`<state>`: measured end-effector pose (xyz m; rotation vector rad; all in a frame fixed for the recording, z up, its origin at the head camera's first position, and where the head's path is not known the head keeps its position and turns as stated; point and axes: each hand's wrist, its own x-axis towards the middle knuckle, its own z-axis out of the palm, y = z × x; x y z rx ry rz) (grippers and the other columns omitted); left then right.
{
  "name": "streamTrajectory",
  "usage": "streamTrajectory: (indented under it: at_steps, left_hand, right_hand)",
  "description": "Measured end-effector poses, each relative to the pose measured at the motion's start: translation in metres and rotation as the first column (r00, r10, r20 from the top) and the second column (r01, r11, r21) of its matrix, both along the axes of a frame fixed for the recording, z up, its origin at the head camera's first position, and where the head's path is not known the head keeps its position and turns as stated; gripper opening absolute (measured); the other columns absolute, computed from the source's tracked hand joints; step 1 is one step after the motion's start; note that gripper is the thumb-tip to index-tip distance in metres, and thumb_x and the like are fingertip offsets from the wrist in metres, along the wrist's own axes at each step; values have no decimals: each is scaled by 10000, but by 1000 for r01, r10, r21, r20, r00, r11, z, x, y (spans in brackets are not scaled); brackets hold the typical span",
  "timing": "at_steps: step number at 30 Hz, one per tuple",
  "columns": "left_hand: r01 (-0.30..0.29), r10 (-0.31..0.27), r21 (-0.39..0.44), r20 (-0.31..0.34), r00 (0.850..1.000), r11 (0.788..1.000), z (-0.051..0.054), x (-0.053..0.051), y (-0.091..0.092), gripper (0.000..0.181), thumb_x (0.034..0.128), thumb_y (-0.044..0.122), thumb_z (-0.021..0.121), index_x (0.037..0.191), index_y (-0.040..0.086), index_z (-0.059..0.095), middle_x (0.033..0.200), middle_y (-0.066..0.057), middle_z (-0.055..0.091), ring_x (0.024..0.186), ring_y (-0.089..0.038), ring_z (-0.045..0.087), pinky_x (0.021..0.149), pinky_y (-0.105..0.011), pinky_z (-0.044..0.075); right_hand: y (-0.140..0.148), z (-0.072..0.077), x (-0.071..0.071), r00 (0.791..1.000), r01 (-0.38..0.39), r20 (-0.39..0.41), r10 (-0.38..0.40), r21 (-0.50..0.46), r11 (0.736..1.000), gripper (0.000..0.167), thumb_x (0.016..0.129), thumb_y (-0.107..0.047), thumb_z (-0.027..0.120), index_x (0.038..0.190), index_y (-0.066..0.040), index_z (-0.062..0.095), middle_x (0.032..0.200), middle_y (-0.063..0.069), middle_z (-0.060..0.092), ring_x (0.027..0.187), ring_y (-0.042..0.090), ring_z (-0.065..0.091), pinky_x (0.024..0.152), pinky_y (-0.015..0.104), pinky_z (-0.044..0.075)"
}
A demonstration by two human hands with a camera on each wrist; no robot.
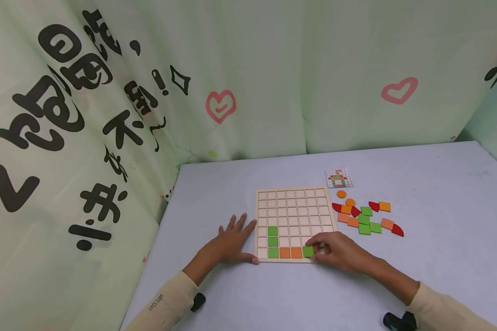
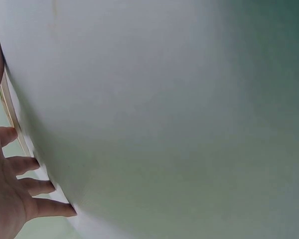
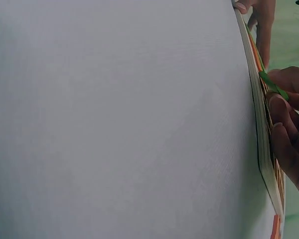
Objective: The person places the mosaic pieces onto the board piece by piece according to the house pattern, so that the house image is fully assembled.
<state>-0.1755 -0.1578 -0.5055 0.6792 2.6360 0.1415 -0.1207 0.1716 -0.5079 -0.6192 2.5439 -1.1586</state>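
Table [image 1: 459, 220]: room right of and below board. Grid board [image 1: 302, 208], 1, lower centre. Left hand [image 1: 235, 240], fingers spread, touching its left edge; right hand [image 1: 337, 250] pinching 1 green tile [image 1: 307, 252] at near edge. Pattern card [image 1: 338, 178], 1, right of centre. On grid: 3 green squares [image 1: 272, 241], 2 orange squares [image 1: 285, 253].

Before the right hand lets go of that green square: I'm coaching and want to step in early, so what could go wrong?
The green square, pinched in the right hand, is tilted in the right wrist view, so it might settle crooked. The neighbouring orange square sits close beside it and could get nudged. The left hand is at the left edge of the board; a push there might slide it.
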Motion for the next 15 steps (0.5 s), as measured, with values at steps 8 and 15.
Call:
streamTrajectory:
  at_steps: [8, 15]
  left_hand:
    - [1, -1, -12, 11, 1000, 1000, 0, 0, 1, 1127, 753, 753, 692, 1620, 235, 192, 1692, -140, 114, 1532, -470, 107, 1100, -731, 266]
    - [26, -25, -31, 20, 999, 999, 1, -2, 1, 1140, 757, 765, 677, 1625, 236, 161, 1694, -147, 89, 1531, -477, 101, 1092, -729, 283]
  right_hand:
    - [-3, 0, 1, 999, -18, -29, 19, 25, 1000, 317, 845, -140, 796, 1148, -79, 725, 858, -105, 608, 682, 17, 514, 608, 185, 480]
    - [-5, 0, -1, 999, -17, -37, 19, 46, 999, 304, 845, -150, 799, 1136, -97, 730, 849, -121, 597, 701, 20, 510, 619, 189, 474]
